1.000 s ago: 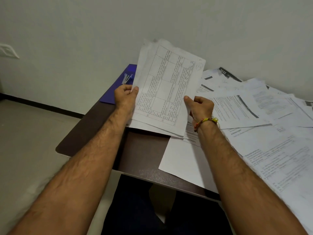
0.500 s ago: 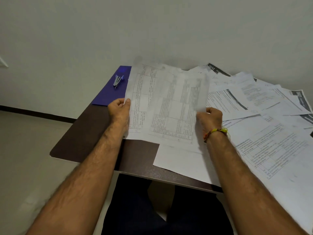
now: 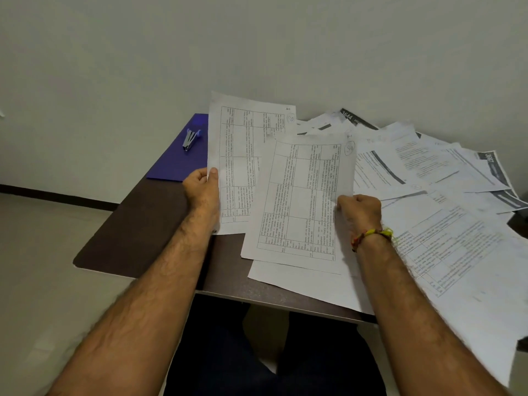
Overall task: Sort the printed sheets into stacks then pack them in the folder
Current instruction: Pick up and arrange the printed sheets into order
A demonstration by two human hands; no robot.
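Your left hand [image 3: 201, 190] pinches the far table sheet's [image 3: 238, 144] left edge; your right hand [image 3: 360, 208] grips the near sheet's [image 3: 300, 201] right edge.

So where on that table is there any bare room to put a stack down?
The dark table is bare at its near-left corner, bordered by the blue folder behind and the left hand. A narrow strip lies along the front edge. The right side is crowded with loose sheets.
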